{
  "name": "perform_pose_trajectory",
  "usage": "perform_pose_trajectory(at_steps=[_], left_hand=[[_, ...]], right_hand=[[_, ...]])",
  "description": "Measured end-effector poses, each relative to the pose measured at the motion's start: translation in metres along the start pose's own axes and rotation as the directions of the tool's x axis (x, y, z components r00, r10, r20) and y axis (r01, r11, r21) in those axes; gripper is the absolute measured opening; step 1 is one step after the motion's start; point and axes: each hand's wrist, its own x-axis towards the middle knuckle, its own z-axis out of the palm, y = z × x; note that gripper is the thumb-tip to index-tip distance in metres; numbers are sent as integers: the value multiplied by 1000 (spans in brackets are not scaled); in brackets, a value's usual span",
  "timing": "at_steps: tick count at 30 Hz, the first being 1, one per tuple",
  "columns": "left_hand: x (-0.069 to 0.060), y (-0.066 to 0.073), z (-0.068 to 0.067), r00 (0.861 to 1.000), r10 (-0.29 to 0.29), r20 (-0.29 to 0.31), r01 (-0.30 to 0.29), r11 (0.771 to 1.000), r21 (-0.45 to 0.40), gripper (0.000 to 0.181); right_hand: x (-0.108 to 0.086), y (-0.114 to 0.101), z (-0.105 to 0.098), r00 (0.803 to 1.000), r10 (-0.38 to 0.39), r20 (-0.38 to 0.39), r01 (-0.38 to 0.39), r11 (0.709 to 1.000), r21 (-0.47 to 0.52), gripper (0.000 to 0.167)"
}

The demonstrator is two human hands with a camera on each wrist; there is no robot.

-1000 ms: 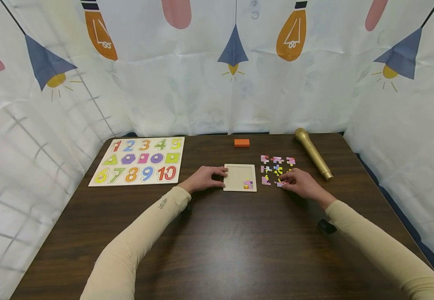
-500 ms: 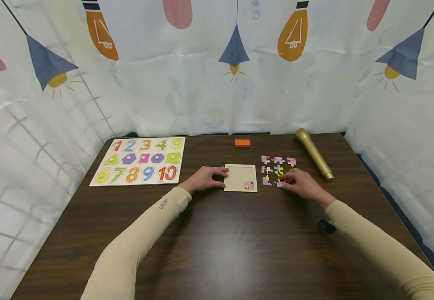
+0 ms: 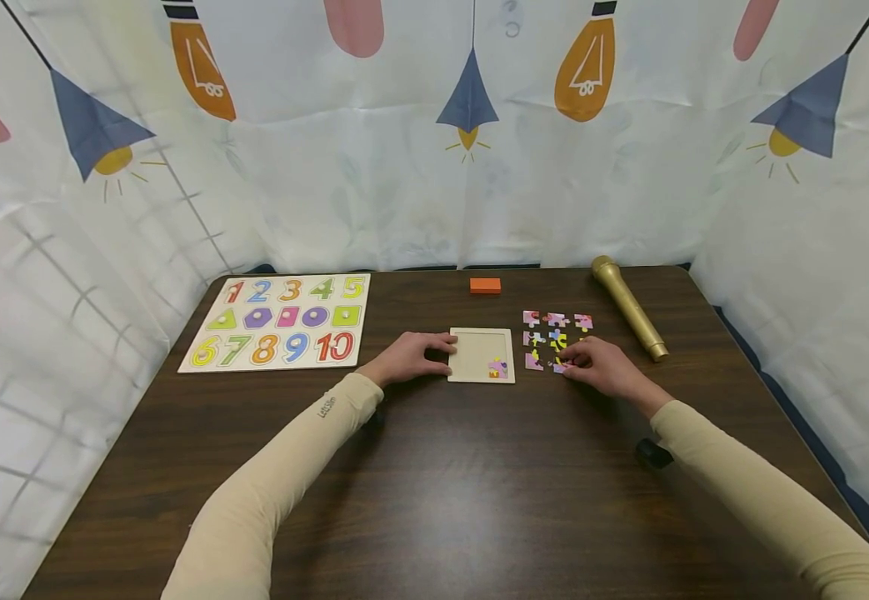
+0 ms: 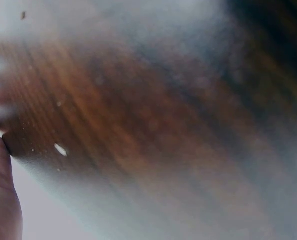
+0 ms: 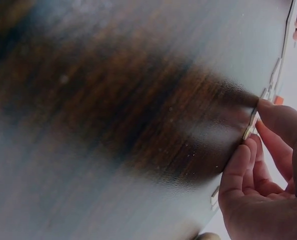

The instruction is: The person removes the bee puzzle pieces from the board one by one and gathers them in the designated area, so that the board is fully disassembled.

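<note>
At the left edge of a small pale wooden puzzle tray (image 3: 471, 354), my left hand (image 3: 407, 358) rests with fingers and thumb spread apart along the rim. One pink and yellow jigsaw piece (image 3: 497, 368) lies in the tray's lower right corner. Loose jigsaw pieces (image 3: 531, 339) are laid out in rows right of the tray. Over the lower right of these, my right hand (image 3: 605, 367) pinches a jigsaw piece (image 3: 558, 367), partly hidden by the fingertips. The right wrist view shows the right hand (image 5: 268, 165) with bent fingers at the pieces, seen edge-on.
A number and shape puzzle board (image 3: 272, 325) lies at the table's left. Behind the tray is an orange block (image 3: 485, 286). A gold microphone-shaped object (image 3: 629, 308) lies at the right. A printed curtain (image 3: 404, 192) surrounds the back and sides of the dark table (image 3: 449, 500).
</note>
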Motion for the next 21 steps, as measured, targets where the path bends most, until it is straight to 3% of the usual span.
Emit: perform_pose_trajectory(at_steps=[21], left_hand=[[1,-1,2,1000,-16,-2,16,1000,-6,44]], right_hand=[[1,-2,0,1000,23,1,-23,1000,-10,30]])
